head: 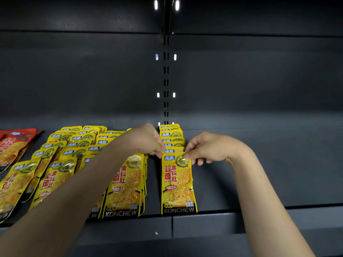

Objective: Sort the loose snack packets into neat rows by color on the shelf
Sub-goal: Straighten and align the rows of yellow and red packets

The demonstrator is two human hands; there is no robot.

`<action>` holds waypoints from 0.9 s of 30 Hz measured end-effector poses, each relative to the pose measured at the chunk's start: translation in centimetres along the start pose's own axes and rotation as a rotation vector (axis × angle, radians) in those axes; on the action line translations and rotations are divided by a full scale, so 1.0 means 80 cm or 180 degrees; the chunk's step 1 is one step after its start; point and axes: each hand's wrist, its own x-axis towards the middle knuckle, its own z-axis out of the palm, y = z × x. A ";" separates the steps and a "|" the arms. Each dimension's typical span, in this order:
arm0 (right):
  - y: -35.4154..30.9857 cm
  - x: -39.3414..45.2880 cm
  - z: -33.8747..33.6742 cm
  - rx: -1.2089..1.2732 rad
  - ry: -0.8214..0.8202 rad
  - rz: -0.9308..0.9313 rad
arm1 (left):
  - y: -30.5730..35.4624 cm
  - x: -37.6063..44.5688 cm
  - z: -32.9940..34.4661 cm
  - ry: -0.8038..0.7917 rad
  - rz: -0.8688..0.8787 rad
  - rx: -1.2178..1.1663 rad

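- Head view: right hand (207, 147) pinches the top edge of the front yellow packet (177, 184), which heads a neat overlapping row (171, 135) running back along the dark shelf (259, 173).
- Left hand (146, 140), fingers curled, grips the packet's top left corner.
- More yellow packets (74, 145) lie in loose rows to the left; red packets (14, 145) sit at far left.
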 end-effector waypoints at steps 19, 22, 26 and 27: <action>-0.003 -0.003 -0.006 -0.0248 -0.0072 0.0091 | -0.002 -0.015 -0.009 0.0429 0.0027 -0.0022; -0.012 -0.004 -0.008 -0.0416 0.0168 0.0157 | -0.004 -0.018 -0.017 0.0611 0.0020 0.0055; -0.036 0.005 -0.017 -0.0721 0.0494 -0.0010 | -0.005 -0.016 -0.034 0.0808 -0.0017 0.0198; -0.044 0.011 -0.018 -0.0762 0.0491 -0.0041 | -0.007 -0.013 -0.039 0.0824 -0.0032 0.0208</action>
